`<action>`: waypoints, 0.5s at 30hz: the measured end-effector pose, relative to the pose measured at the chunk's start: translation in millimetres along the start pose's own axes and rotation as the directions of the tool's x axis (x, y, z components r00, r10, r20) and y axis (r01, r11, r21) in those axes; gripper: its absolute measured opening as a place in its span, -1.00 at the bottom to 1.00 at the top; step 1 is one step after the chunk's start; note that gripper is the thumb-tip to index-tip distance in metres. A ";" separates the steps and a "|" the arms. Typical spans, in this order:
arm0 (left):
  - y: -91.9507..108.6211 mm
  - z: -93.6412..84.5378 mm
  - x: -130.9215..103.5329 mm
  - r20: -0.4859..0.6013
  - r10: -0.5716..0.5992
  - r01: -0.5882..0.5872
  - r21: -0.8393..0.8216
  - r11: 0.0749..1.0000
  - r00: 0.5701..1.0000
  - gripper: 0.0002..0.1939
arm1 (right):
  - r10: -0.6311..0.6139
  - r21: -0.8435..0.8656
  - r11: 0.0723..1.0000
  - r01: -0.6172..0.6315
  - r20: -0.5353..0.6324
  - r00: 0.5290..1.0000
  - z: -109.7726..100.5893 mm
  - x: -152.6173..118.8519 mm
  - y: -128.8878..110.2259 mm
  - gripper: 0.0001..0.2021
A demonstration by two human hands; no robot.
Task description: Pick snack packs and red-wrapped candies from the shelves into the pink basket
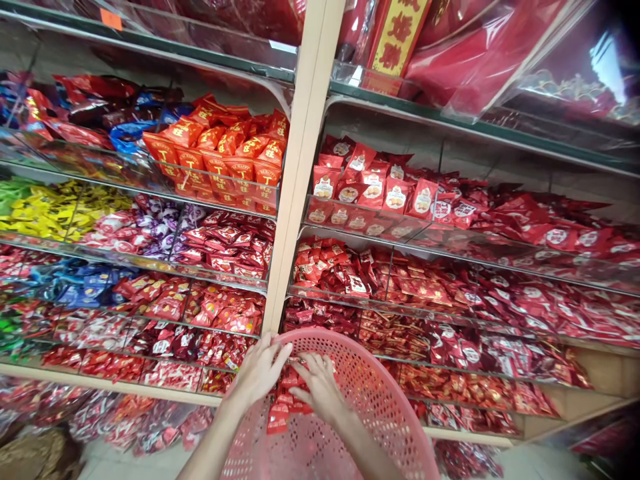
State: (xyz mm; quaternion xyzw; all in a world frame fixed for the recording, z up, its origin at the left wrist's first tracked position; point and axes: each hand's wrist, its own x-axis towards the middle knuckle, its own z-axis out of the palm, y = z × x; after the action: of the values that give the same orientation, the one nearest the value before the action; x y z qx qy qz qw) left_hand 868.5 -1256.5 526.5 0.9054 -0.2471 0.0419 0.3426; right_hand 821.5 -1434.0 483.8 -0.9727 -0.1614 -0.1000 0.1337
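A pink perforated plastic basket (390, 393) stands below me, close against the shelves. My left hand (260, 370) is at its far left rim, fingers over the edge and thumb on the inner side. Inside the basket lie several small red packets (278, 418), some seemingly joined in a strip. Over them is my right hand (320, 387), fingers spread and touching or just above the packets; what lies under its palm is hidden.
Shelves with clear fronts hold orange-red packets (215, 163), red packets with white labels (373, 183), yellow-wrapped sweets (65, 210) and blue packets (85, 283). A wooden upright (300, 147) divides the shelves. Bagged goods (160, 423) lie low at the left.
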 end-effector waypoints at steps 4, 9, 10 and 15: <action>-0.3 0.6 -0.3 -0.007 -0.005 0.005 -0.006 1.000 1.000 -0.50 | 0.013 0.038 0.999 -0.013 0.010 1.000 -3.6 -3.6 0.8 -0.51; -1.3 2.2 -0.5 -0.010 -0.004 0.004 -0.021 1.000 1.000 -0.50 | -0.098 0.108 0.988 0.114 -0.141 0.985 -45.5 7.1 -14.9 -0.55; -1.4 2.3 -0.4 -0.007 -0.009 0.009 -0.018 1.000 1.000 -0.50 | -0.117 0.113 0.984 0.141 -0.197 0.973 -59.8 13.1 -18.2 -0.60; 0.2 0.9 -0.4 -0.008 -0.051 0.050 -0.025 0.998 0.999 -0.46 | -0.145 0.059 0.979 0.194 -0.467 0.872 -134.1 60.9 -18.1 -0.77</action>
State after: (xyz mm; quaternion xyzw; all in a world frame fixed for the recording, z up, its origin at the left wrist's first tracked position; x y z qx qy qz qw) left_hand 867.9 -1257.1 525.8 0.9069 -0.2231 0.0342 0.3558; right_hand 851.5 -1439.2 629.1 -0.8950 -0.2148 -0.3303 0.2091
